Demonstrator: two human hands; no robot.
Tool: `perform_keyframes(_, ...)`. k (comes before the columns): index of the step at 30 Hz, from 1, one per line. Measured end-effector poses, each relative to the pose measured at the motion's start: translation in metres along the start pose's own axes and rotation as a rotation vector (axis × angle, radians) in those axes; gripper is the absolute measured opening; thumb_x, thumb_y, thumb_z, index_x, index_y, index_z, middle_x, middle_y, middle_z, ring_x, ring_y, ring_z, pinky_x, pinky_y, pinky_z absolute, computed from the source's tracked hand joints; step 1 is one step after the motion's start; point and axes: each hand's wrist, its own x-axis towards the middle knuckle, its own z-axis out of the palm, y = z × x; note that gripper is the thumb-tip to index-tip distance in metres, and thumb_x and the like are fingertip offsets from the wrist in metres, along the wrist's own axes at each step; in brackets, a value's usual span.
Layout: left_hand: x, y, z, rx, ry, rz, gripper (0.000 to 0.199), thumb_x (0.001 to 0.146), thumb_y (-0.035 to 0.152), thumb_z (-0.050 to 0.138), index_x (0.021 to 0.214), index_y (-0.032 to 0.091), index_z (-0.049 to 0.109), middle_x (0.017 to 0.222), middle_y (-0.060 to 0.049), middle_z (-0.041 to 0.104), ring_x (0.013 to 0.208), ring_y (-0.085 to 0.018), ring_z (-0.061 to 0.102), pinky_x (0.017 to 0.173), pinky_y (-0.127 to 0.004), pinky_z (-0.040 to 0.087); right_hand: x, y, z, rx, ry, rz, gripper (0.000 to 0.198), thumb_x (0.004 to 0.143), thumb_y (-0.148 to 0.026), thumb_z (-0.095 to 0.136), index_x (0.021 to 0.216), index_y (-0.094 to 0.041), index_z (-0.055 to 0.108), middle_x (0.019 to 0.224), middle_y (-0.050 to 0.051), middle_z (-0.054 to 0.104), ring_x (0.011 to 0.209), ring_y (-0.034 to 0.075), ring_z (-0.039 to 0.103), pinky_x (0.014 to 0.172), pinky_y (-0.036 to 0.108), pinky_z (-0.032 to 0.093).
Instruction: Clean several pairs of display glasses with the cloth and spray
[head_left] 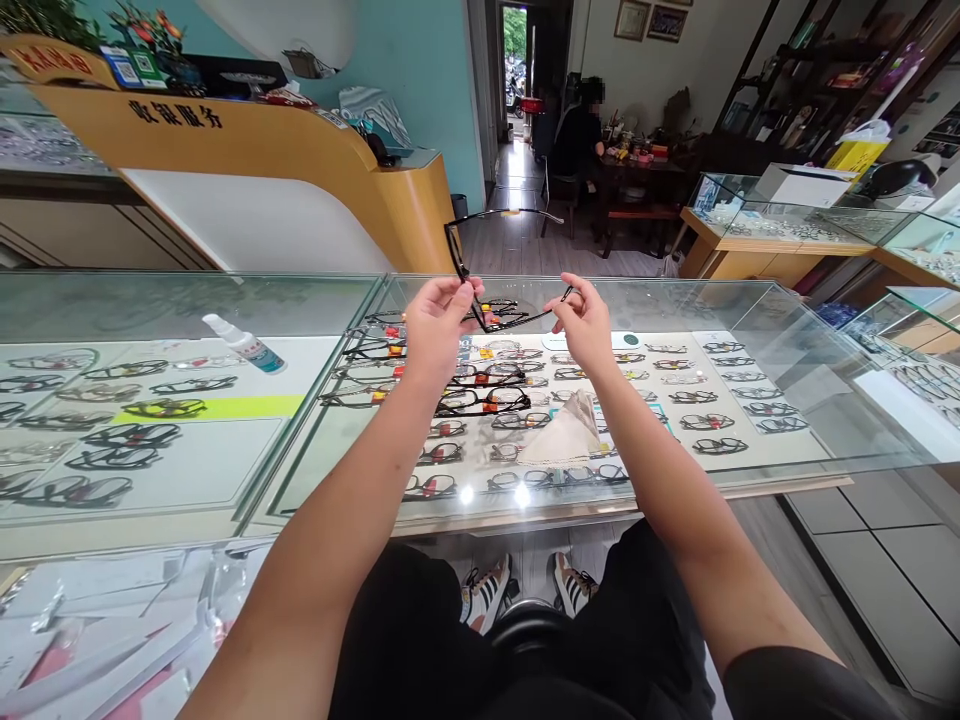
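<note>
Between my two hands a pair of black-framed eyeglasses (454,250) is held up over the glass display case (787,400). The thumb and fingers of my left hand (439,325) pinch the front of the frame near its bridge. My right hand (583,320) grips the tip of one temple arm, while the other temple sticks out above, free. Under my hands several eyeglasses (491,402) with small orange and red tags stand in rows. A pale cleaning cloth (562,432) lies crumpled near my right forearm.
A white spray bottle (246,345) lies tilted on the glass at left. Beyond the case stands a wooden service counter (300,140). Farther back a person (581,130) sits by a table. Plastic-wrapped items (112,630) are at lower left.
</note>
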Motion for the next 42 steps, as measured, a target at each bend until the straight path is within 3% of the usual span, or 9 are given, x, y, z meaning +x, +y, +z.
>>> perform_keyframes(5,0.003,0.003,-0.005,0.063,0.032,0.005,0.056,0.073,0.063,0.097,0.099,0.023,0.067,0.122,-0.010,0.079,0.123,-0.027,0.074,0.088,-0.038,0.070,-0.002,0.002,0.000,-0.158,-0.012,0.063,0.055,0.091,-0.038,0.068,0.144,-0.023,0.062,0.101,0.002,0.077,0.075,0.018,0.066,0.084,0.042,0.063)
perform_keyframes(11,-0.004,-0.004,0.003,0.161,-0.035,-0.047,0.053,0.071,0.061,0.096,0.094,0.021,0.068,0.135,-0.012,0.073,0.122,-0.027,0.071,0.081,-0.033,0.067,-0.015,-0.011,0.004,-0.657,0.039,-0.328,0.065,0.094,-0.052,0.076,0.153,-0.029,0.063,0.158,0.016,0.061,0.140,0.041,0.056,0.119,0.064,0.046)
perform_keyframes(17,-0.019,-0.006,0.014,0.146,-0.207,-0.156,0.047,0.070,0.055,0.098,0.089,0.019,0.072,0.148,-0.013,0.068,0.112,-0.024,0.072,0.081,-0.032,0.064,-0.029,-0.014,0.023,-0.507,-0.320,-0.429,0.045,0.101,-0.036,0.066,0.145,-0.025,0.068,0.151,0.014,0.071,0.140,0.034,0.062,0.124,0.057,0.045)
perform_keyframes(23,-0.021,-0.004,0.014,0.100,-0.251,-0.206,0.047,0.069,0.055,0.099,0.090,0.020,0.075,0.149,-0.013,0.068,0.115,-0.026,0.073,0.085,-0.035,0.063,-0.029,-0.006,0.027,-0.312,-0.307,-0.349,0.028,0.101,-0.044,0.067,0.121,-0.025,0.076,0.135,0.012,0.078,0.121,0.031,0.069,0.106,0.051,0.056)
perform_keyframes(27,-0.017,-0.003,0.010,0.232,-0.267,-0.057,0.039,0.079,0.056,0.092,0.092,0.021,0.080,0.142,-0.013,0.073,0.128,-0.030,0.070,0.103,-0.041,0.060,-0.029,-0.006,0.025,-0.313,-0.237,-0.331,0.032,0.100,-0.055,0.071,0.114,-0.027,0.079,0.132,0.011,0.079,0.118,0.031,0.068,0.105,0.051,0.055)
perform_keyframes(32,0.012,0.001,-0.017,0.283,0.128,0.037,0.035,0.089,0.048,0.085,0.114,0.025,0.074,0.119,-0.009,0.079,0.117,-0.026,0.072,0.098,-0.037,0.059,-0.030,-0.011,0.021,-0.331,-0.212,-0.312,0.035,0.102,-0.051,0.070,0.126,-0.028,0.080,0.130,0.010,0.080,0.105,0.028,0.069,0.104,0.051,0.055)
perform_keyframes(37,0.058,0.013,-0.093,0.207,0.665,0.094,0.072,0.102,0.046,0.070,0.163,0.030,0.036,0.124,-0.008,0.073,0.103,-0.020,0.074,0.083,-0.030,0.056,-0.028,-0.010,0.019,-0.352,-0.167,-0.294,0.038,0.101,-0.051,0.069,0.129,-0.028,0.080,0.127,0.010,0.081,0.096,0.027,0.070,0.100,0.051,0.056)
perform_keyframes(39,0.068,0.021,-0.128,0.236,0.768,0.155,0.077,0.104,0.050,0.065,0.168,0.029,0.027,0.128,-0.009,0.070,0.107,-0.019,0.074,0.085,-0.029,0.056,-0.028,-0.009,0.018,-0.374,-0.159,-0.304,0.036,0.101,-0.049,0.069,0.126,-0.028,0.081,0.127,0.010,0.081,0.095,0.027,0.070,0.100,0.053,0.055)
perform_keyframes(42,0.069,0.031,-0.168,0.309,0.698,0.175,0.078,0.106,0.049,0.061,0.170,0.029,0.023,0.134,-0.012,0.066,0.116,-0.020,0.073,0.085,-0.029,0.056,-0.029,-0.010,0.018,-0.390,-0.158,-0.316,0.033,0.101,-0.047,0.069,0.123,-0.026,0.081,0.128,0.011,0.081,0.096,0.028,0.068,0.100,0.054,0.055)
